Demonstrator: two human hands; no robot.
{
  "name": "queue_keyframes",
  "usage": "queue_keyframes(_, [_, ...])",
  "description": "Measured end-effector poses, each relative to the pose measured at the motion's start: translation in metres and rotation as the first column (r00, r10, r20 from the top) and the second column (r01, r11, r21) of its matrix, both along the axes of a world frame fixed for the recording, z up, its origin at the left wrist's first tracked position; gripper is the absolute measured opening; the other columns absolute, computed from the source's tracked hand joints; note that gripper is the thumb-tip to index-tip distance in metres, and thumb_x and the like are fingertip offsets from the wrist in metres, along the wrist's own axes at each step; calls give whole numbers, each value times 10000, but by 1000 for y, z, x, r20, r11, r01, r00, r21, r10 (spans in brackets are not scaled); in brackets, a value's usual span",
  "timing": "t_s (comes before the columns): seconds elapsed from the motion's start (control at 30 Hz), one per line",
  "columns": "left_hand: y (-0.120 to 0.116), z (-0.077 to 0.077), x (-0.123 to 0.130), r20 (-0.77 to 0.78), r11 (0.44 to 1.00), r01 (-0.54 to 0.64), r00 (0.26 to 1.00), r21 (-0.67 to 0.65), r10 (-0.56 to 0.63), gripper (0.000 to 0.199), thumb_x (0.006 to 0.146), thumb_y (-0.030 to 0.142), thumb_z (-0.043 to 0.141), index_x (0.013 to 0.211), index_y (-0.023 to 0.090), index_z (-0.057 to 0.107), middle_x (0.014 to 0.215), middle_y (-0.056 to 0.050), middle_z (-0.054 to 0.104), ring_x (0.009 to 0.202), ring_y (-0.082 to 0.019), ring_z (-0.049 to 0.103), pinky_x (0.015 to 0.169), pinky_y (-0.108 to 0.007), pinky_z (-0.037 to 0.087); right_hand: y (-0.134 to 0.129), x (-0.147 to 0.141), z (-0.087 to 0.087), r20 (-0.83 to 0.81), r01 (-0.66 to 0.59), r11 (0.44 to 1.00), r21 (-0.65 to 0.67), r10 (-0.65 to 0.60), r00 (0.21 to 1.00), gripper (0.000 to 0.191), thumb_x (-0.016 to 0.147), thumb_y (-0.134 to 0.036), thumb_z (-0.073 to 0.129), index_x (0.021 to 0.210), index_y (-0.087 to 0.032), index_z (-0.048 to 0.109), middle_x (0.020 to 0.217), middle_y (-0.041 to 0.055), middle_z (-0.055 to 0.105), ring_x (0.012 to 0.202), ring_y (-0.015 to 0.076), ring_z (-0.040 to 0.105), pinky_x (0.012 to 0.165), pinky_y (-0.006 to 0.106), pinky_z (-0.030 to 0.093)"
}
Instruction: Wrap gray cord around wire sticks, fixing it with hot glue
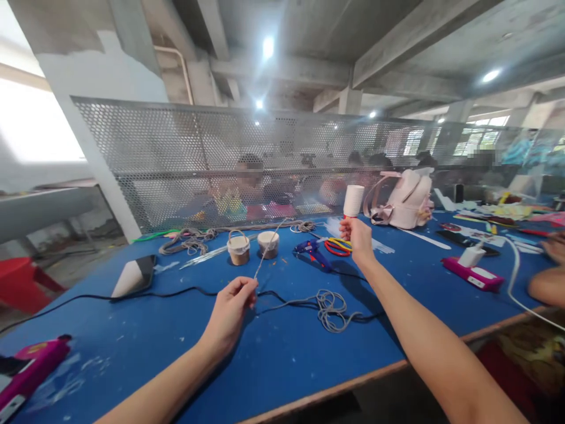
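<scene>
My left hand is closed in a pinch on a thin grey cord, whose free end sticks up and away above the table. Grey cord also trails from near that hand to a loose coil on the blue table. My right hand is raised, its fingers pressed together; whatever they may hold is too small to make out. Just behind it stands a stack of white paper cups. Between the hands lies a blue glue gun. Beyond my left hand are a small handled basket and a round tub.
A black cable crosses the table. More cord lies along the perforated metal screen. A pink backpack and a magenta power strip are on the right, near another person's arm. Another magenta strip lies front left.
</scene>
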State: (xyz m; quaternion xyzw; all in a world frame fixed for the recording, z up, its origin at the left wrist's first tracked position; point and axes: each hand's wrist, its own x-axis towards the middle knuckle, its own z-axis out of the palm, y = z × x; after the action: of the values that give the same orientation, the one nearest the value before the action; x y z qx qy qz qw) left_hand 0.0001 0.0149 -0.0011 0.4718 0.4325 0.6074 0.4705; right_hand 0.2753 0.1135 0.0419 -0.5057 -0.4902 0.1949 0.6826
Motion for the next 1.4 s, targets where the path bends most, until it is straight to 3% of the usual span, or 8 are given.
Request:
queue_keyframes(0.23, [0, 12, -3, 61, 994, 3, 998, -114, 3, 205, 633, 325, 710, 606, 148, 611, 539, 30, 493, 503, -94, 428, 492, -221, 341, 2, -12, -26, 170, -249, 901, -356, 325, 930, 242, 536, -107, 539, 765, -168, 587, 726, 17, 652, 686, 151, 600, 617, 250, 461])
queue_keyframes(0.37, [5, 9, 2, 101, 976, 78, 993, -202, -59, 195, 636, 292, 715, 588, 144, 598, 523, 34, 489, 483, -85, 410, 482, -216, 315, 3, -21, -31, 264, -314, 810, -495, 485, 834, 175, 552, -170, 644, 722, -156, 607, 625, -2, 620, 563, 138, 547, 543, 249, 427])
queue_keyframes(0.73, [11, 1, 9, 167, 922, 106, 985, -373, -46, 146, 600, 229, 743, 618, 133, 635, 586, 13, 530, 516, -85, 443, 490, -216, 352, 18, -30, -49, 337, -204, 825, -527, 423, 841, 104, 679, -251, 607, 628, -163, 581, 536, -36, 495, 505, 110, 432, 498, 246, 358])
queue_keyframes(0.93, [11, 1, 6, 183, 897, 91, 983, -434, -12, 123, 597, 218, 745, 628, 143, 651, 642, -4, 558, 547, -84, 450, 496, -209, 377, -10, -21, -28, 311, -231, 887, -400, 368, 876, 186, 749, -311, 599, 817, -140, 632, 729, 39, 606, 599, 129, 535, 510, 249, 412])
queue_keyframes(1.03, [9, 2, 5, 194, 890, 80, 981, -450, 10, 122, 596, 211, 745, 623, 145, 646, 650, -3, 555, 558, -83, 456, 511, -206, 389, -39, -23, -16, 155, -440, 805, -397, 531, 833, 282, 795, -396, 558, 917, -150, 624, 765, 57, 637, 579, 131, 570, 466, 237, 423])
queue_keyframes(1.07, [8, 3, 5, 192, 889, 74, 981, -452, 16, 122, 598, 210, 744, 625, 145, 645, 648, -1, 552, 558, -83, 456, 513, -205, 389, -47, -26, -15, 184, -459, 750, -476, 595, 782, 269, 797, -399, 557, 874, -154, 636, 668, 32, 619, 518, 119, 542, 460, 237, 419])
queue_keyframes(1.17, [5, 3, 6, 183, 891, 62, 983, -451, 24, 129, 607, 216, 744, 630, 143, 640, 649, 1, 547, 553, -80, 447, 510, -204, 383, -66, -38, -20, 287, -481, 712, -511, 669, 686, 132, 750, -300, 606, 733, -171, 624, 589, -9, 570, 523, 112, 512, 480, 223, 405])
queue_keyframes(1.4, [-1, 1, 4, 219, 908, 114, 975, -403, -26, 114, 652, 203, 735, 648, 144, 637, 682, 5, 535, 564, -73, 427, 516, -198, 370, -80, -57, -28, 218, -534, 604, -591, 758, 615, 80, 676, -145, 509, 704, -192, 568, 633, -17, 586, 554, 131, 518, 501, 227, 380])
